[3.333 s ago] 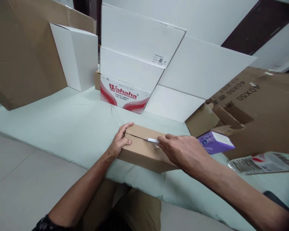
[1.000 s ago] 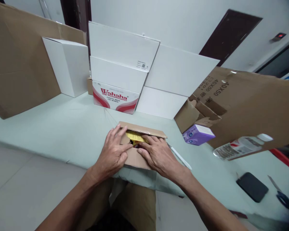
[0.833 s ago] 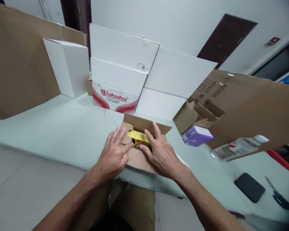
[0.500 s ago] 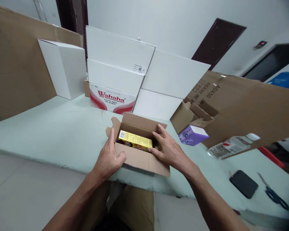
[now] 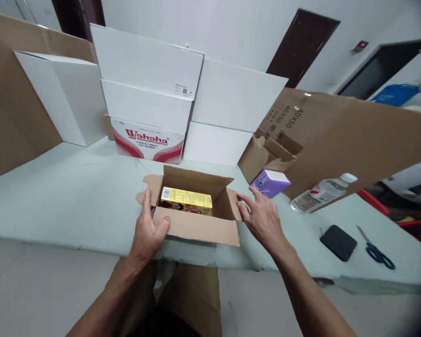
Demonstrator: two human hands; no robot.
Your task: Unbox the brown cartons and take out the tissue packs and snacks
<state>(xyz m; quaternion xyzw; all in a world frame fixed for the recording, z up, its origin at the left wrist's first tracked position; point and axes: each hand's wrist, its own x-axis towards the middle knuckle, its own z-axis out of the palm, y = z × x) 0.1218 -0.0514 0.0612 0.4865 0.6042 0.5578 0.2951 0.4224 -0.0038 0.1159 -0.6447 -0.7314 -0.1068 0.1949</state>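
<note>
An open cardboard box [image 5: 196,230] sits near the table's front edge with its flaps folded outward. Inside it, toward the left, lies a yellow printed carton [image 5: 186,199]. My left hand [image 5: 149,231] rests against the box's left end, fingers stretched out along the side flap and thumb at the front flap. At the right end is my right hand [image 5: 261,215], its fingers apart and holding nothing; its fingertips are by the right flap, and I cannot tell if they touch it. Beyond that hand stands a purple tissue pack [image 5: 269,185].
White boxes stand behind, including a printed Wahaha carton [image 5: 149,142]. To the right are a torn brown carton [image 5: 266,157], a clear water bottle [image 5: 321,194] on its side, a black flat case [image 5: 338,242] and scissors [image 5: 376,250]. Large cardboard sheets [image 5: 354,131] flank the table.
My right hand has come out of the box and moved right, past its right flap, which now folds outward. My left hand stays at the left end. The view has shifted slightly.
</note>
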